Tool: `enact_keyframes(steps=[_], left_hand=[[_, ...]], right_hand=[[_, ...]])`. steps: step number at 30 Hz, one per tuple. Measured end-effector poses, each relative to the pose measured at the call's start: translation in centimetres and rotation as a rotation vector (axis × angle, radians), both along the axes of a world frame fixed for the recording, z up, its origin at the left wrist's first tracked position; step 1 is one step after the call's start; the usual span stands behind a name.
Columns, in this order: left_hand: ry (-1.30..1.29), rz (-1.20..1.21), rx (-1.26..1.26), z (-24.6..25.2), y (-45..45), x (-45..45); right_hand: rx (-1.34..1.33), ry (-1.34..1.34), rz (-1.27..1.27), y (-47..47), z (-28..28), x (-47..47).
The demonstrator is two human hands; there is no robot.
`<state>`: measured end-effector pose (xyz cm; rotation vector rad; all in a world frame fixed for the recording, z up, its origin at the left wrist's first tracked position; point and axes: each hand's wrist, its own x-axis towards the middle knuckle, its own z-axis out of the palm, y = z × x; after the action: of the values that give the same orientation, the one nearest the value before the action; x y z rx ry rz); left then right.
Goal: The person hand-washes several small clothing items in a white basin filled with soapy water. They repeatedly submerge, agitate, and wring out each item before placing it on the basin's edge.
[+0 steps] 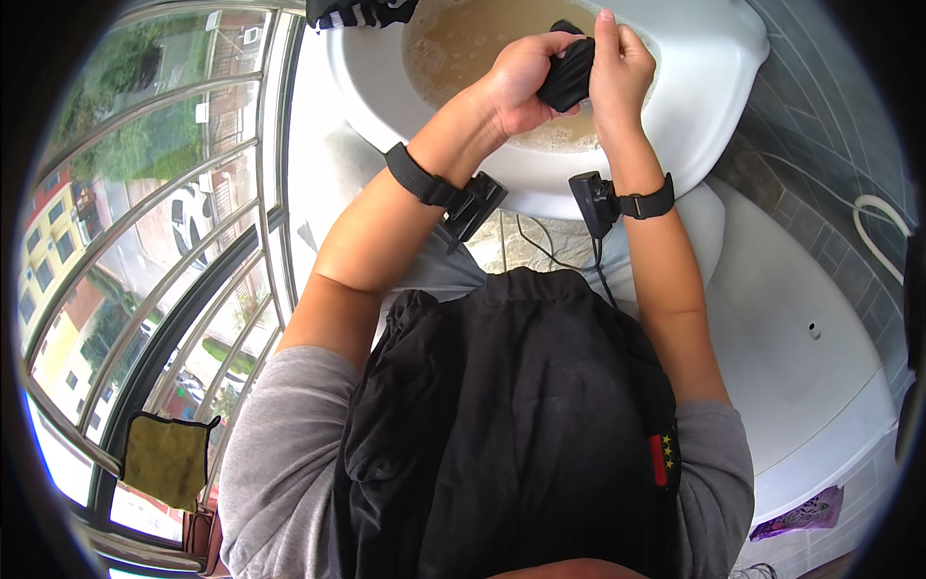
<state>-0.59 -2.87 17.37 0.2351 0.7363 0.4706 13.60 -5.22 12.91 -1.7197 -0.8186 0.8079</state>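
Note:
A wet-looking black cloth (569, 79) is bunched between my two hands above a white basin (723, 65). My left hand (527, 83) grips the bundle from the left, palm turned up with fingers beneath it. My right hand (622, 76) presses on its right side, thumb pointing up and fingers curled, partly hidden by the hand itself. Cloudy brownish water (463, 43) with suds fills the bowl below. Another black cloth item (362, 11) with pale stripes lies over the basin's far left rim, cut by the frame's top.
Metal window rails (257, 130) run along the left, with a yellow-brown cloth (166, 459) hanging there. A white tub-like fixture (788, 347) stands at right, near a white hose (868, 231) and grey tiled wall. Black cables (597, 253) hang from devices on both wrists. A purple packet (803, 514) lies lower right.

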Motion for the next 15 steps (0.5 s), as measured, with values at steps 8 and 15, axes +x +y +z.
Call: enact_keyframes(steps=[8,15], left_hand=[[-0.076,0.025,-0.209,-4.9,1.0,0.9],[-0.126,0.225,-0.383,-4.9,-2.4,2.2]], right_hand=[[-0.073,1.228,0.123,0.5,-0.9,0.1],[-0.04,1.093,-0.172,-1.4,-1.1,-0.7]])
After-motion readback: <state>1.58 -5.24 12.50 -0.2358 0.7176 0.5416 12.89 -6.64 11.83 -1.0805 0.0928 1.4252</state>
